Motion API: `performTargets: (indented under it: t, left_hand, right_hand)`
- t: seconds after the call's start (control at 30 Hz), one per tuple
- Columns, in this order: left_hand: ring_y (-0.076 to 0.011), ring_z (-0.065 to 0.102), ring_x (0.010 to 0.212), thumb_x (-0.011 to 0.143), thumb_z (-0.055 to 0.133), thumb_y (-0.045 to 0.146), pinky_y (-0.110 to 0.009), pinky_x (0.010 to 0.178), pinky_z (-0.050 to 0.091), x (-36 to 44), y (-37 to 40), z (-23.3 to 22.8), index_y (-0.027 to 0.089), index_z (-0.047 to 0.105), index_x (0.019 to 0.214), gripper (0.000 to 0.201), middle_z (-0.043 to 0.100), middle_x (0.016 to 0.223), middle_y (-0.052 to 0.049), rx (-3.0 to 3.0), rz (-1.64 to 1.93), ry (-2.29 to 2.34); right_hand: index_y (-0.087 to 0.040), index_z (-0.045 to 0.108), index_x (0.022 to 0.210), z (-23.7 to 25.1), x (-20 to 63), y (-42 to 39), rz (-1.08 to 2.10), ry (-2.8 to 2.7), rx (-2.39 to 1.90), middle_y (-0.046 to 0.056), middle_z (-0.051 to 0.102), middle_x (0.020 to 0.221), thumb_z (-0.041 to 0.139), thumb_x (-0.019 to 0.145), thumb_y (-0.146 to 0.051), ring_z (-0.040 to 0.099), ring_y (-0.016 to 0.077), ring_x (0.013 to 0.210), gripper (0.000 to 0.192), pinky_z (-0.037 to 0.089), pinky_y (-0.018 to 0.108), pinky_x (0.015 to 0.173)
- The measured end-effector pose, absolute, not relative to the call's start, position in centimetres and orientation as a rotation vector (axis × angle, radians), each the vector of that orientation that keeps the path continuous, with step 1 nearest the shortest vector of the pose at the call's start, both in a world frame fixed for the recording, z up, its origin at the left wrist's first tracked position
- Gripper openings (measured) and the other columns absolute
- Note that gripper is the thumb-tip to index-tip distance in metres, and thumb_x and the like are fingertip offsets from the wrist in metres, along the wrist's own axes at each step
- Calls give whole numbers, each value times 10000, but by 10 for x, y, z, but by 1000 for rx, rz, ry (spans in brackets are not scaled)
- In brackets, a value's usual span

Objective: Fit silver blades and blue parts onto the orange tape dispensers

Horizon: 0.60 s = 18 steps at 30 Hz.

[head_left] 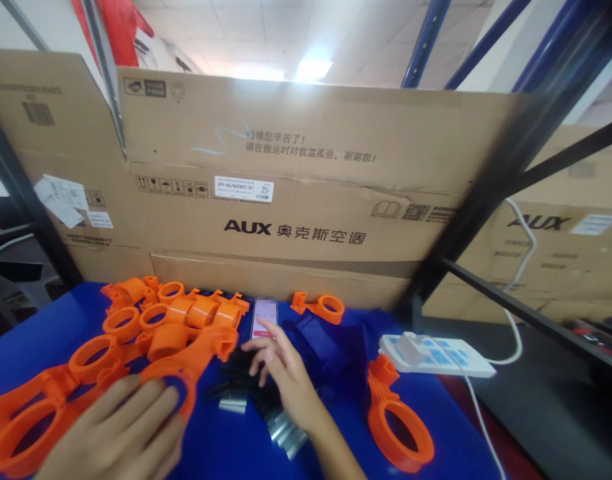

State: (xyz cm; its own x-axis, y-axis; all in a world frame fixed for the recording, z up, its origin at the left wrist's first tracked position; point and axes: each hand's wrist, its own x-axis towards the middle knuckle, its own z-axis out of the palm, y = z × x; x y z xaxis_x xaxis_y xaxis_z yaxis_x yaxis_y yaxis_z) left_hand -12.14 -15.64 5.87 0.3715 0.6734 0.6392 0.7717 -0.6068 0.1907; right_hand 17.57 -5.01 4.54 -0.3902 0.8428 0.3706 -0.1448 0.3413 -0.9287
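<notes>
While your left hand (123, 427) holds an orange plastic ring with a long arm (193, 360) over the blue-topped bench (206, 440), your right hand (286, 373) reaches half-curled to the slim black pieces (233, 372); whether it grasps one, I cannot tell.

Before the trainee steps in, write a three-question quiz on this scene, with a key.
1. True or false: the left hand holds the phone.
2. Which of these is nearest the right hand? A) white power strip; B) black pieces; C) ceiling light.
3. Fill in: the large Latin letters on the carton behind the blue table read ___.

Key: 1. False; it holds an orange ringed part. 2. B. 3. AUX.
</notes>
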Motion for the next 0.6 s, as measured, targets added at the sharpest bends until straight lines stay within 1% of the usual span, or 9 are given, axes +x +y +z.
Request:
performTargets:
  t: [0.07, 0.1, 0.17, 0.23, 0.33, 0.4, 0.47, 0.53, 0.6]
  left_hand:
    - [-328, 734, 1031, 841, 700, 181, -482, 976, 550, -83, -138, 68, 369, 756, 1189, 400, 795, 1105, -66, -2581, -746, -1111]
    - [-326, 728, 1052, 864, 666, 172, -469, 984, 549, -65, -130, 72, 327, 747, 1215, 392, 790, 1110, -86, -2602, -654, -1012]
    - [-310, 711, 1109, 903, 600, 125, -433, 1008, 538, -37, -118, 77, 262, 738, 1224, 376, 778, 1161, -108, -2583, -520, -848]
    - [-291, 686, 1164, 936, 571, 128, -391, 1019, 524, -19, -112, 76, 234, 732, 1225, 346, 753, 1244, -111, -2547, -441, -687]
    - [-295, 671, 1165, 947, 601, 178, -412, 1055, 479, 0, -108, 65, 175, 736, 1189, 278, 745, 1243, -137, -2444, -559, -546]
    - [-310, 685, 1108, 932, 637, 209, -463, 1076, 442, 11, -106, 56, 123, 746, 1124, 237, 759, 1166, -155, -2355, -707, -503]
    - [-320, 688, 1074, 918, 655, 232, -488, 1082, 420, 21, -105, 52, 96, 750, 1070, 225, 762, 1122, -155, -2299, -762, -481]
    - [-317, 669, 1111, 908, 657, 242, -473, 1099, 408, 27, -106, 52, 116, 751, 1034, 201, 756, 1135, -140, -2298, -781, -454]
    - [-304, 633, 1181, 928, 637, 282, -461, 1120, 398, 26, -107, 55, 174, 735, 1026, 176, 739, 1156, -115, -2330, -966, -451]
  right_hand:
    - [-299, 470, 1465, 43, 166, -52, 1378, -1472, -594, 113, 658, 1256, 613, 977, -532, 716, 203, 846, 559, 619, 341, 621]
    - [-305, 466, 1465, 42, 163, -52, 1416, -1405, -603, 116, 643, 1280, 653, 953, -521, 724, 205, 851, 586, 633, 350, 625]
    - [-280, 539, 1391, 41, 162, -50, 1449, -1284, -668, 105, 664, 1216, 689, 930, -500, 731, 199, 807, 533, 640, 337, 604]
    - [-235, 627, 1249, 40, 166, -44, 1437, -1199, -749, 78, 697, 1074, 703, 921, -488, 721, 180, 728, 421, 626, 298, 568]
    - [-206, 653, 1114, 37, 172, -35, 1366, -1145, -817, 38, 701, 933, 748, 886, -474, 691, 152, 629, 364, 610, 271, 548]
    - [-211, 641, 1106, 34, 174, -31, 1325, -1131, -828, 27, 697, 937, 775, 861, -464, 676, 142, 594, 376, 609, 277, 538]
    - [-219, 630, 1100, 31, 174, -30, 1304, -1129, -831, 24, 691, 968, 792, 846, -443, 659, 128, 567, 376, 599, 272, 515]
    - [-225, 622, 1089, 30, 173, -29, 1273, -1119, -836, 18, 683, 977, 799, 843, -417, 634, 108, 535, 358, 570, 248, 475]
    - [-230, 613, 1104, 33, 175, -29, 1216, -1084, -829, 20, 682, 985, 788, 857, -401, 626, 101, 526, 347, 553, 238, 463]
